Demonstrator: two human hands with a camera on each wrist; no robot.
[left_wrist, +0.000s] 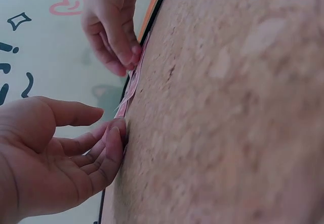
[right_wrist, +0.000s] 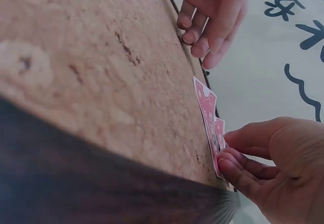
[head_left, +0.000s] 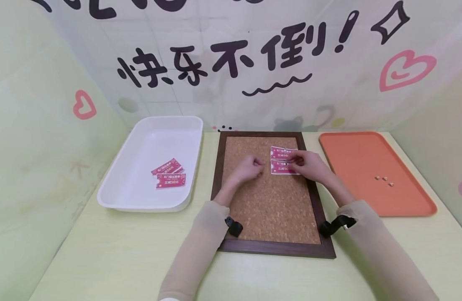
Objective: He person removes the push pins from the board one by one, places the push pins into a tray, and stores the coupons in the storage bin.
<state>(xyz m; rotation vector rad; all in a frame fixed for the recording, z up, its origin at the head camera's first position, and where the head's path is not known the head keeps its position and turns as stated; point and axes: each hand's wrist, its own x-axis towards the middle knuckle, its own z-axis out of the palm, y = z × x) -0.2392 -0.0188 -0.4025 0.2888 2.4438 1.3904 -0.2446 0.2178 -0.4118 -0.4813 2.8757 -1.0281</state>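
Two pink coupons lie one above the other on the framed corkboard [head_left: 268,209], near its upper right: an upper coupon [head_left: 278,153] and a lower coupon [head_left: 279,167]. My right hand [head_left: 308,165] is over their right part, thumb and fingers pinching at a small silvery pushpin [right_wrist: 216,146] on the lower coupon; the fingertips partly hide it. Left of the coupons, my left hand [head_left: 249,168] hovers close over the cork with its fingers loosely bent and nothing held. In the right wrist view, the left hand [right_wrist: 212,19] is apart from the coupons.
On the left, a white plastic tray [head_left: 140,159] holds more pink coupons [head_left: 170,181], overlapping each other. An orange tray [head_left: 363,167] on the right bears three small pushpins [head_left: 384,179]. A printed backdrop [head_left: 231,104] stands behind the pale table [head_left: 121,251].
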